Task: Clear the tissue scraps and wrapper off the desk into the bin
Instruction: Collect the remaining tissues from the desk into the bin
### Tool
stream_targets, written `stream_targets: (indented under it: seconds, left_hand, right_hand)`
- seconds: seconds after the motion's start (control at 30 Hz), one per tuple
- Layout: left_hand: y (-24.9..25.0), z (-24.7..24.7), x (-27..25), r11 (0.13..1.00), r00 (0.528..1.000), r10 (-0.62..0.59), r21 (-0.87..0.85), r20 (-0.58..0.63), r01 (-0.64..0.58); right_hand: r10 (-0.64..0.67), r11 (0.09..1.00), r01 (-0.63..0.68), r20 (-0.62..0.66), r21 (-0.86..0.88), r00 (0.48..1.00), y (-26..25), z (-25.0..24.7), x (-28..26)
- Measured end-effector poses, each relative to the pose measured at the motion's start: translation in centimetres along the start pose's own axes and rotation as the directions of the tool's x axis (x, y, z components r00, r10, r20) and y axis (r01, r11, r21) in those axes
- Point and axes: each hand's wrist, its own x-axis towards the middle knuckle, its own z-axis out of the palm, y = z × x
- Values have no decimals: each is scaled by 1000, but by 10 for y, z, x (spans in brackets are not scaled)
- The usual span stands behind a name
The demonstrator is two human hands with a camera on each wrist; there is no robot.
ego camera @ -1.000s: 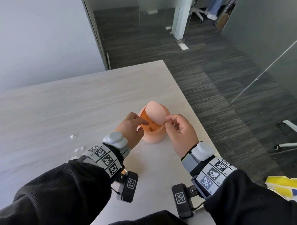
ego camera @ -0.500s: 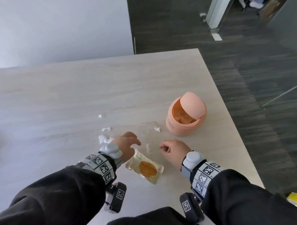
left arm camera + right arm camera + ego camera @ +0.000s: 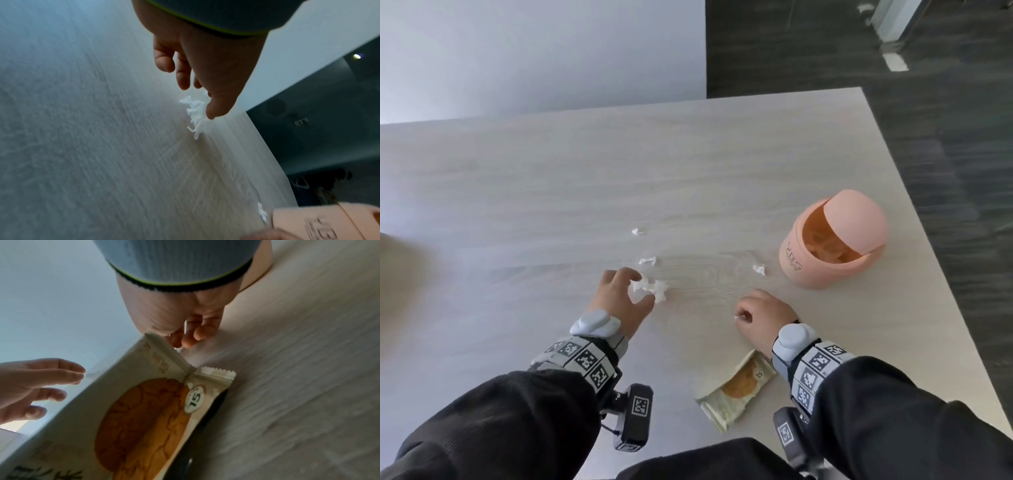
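Office: pale wood-grain desk [image 3: 619, 171], dark carpet floor [image 3: 945, 137], plain white wall [image 3: 534, 51].

Bare desk [image 3: 551, 192] lay open to the far left; the bin [image 3: 832, 240] blocked the right edge, the wrapper [image 3: 736, 387] the near side.

A pale wood-grain tabletop [image 3: 551, 192] carries everything. Near its right edge stands a pink desktop bin [image 3: 832, 240], its swing lid tipped open. Just left of the bin lies a small tissue scrap [image 3: 759, 269]. Further left are two more scraps [image 3: 637, 232] [image 3: 647, 261], one beyond the other, and nearer a larger crumpled tissue clump [image 3: 652, 287]. A snack wrapper [image 3: 734, 389] picturing a cookie lies flat near the front edge.
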Motion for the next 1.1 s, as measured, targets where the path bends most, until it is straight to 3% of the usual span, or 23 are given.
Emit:
stream_targets:
  seconds: [0.13, 0.23, 0.3, 0.37, 0.57, 0.73, 0.9, 0.97, 1.1]
  left_hand:
    - [-6, 0, 12, 998, 997, -47, 36, 69, 45]
    - [-4, 7, 21, 998, 996, -60, 30, 64, 58]
    - [-1, 12, 27, 999, 997, -39, 22, 59, 38]
    - [1, 14, 31, 1000, 997, -7, 12, 71, 6]
    - [3, 10, 44, 993, 986, 18, 112, 168, -38]
    - [3, 6, 52, 986, 975, 44, 150, 217, -78]
    - [2, 3, 60, 990, 973, -1, 138, 231, -32]
    - [0, -4, 67, 993, 978, -9, 115, 208, -15]
    - [-5, -17, 88, 1000, 997, 27, -9, 75, -27]
  right_hand:
    - [110, 993, -101, -178, 60, 978, 14, -1, -9]
    - [265, 962, -225, -338, 154, 903, 32, -9, -19]
    - [348, 932, -277, -363, 233, 865, 42, -15, -25]
    - [372, 918, -290, -332, 271, 867, 48, -18, -27]
    - [310, 941, -258, -252, 218, 917, 36, -15, -14]
    - [278, 960, -271, -213, 63, 937, 26, -15, 1]
    - [166, 986, -157, -238, 59, 957, 12, -13, 17]
    - [103, 994, -84, -290, 76, 951, 9, -9, 24]
    - [67, 998, -62, -315, 26, 947, 11, -9, 30]
